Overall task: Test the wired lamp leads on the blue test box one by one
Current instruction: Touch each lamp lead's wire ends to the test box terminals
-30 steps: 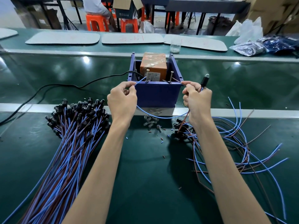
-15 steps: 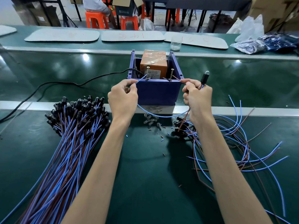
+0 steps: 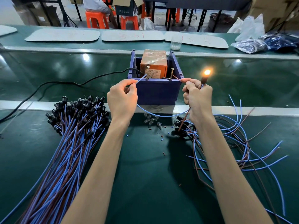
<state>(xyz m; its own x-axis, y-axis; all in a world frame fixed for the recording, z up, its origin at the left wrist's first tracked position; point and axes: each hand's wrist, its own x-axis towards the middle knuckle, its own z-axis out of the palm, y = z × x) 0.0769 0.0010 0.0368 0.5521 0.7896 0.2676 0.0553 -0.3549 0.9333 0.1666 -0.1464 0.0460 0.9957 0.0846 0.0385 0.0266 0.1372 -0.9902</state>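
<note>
A clear cup [image 3: 175,43] stands on the far green worktop [image 3: 113,46], at the left end of a grey mat [image 3: 202,40]. Left of the cup lie two more grey mats, the closer one [image 3: 133,36] marked in red. Well right of the cup sit white and dark plastic bags [image 3: 252,41]. Beyond the cup, to its left, are orange stools [image 3: 95,20], a seated person [image 3: 95,4] and a cardboard box [image 3: 126,2]. Nearer than the cup, small wire snippets [image 3: 162,136] dot the near worktop [image 3: 145,175]

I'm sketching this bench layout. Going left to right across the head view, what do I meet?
Lead bundle → left hand → blue box → right hand → loose leads. The held lead spans both hands, so it's left out.
</note>
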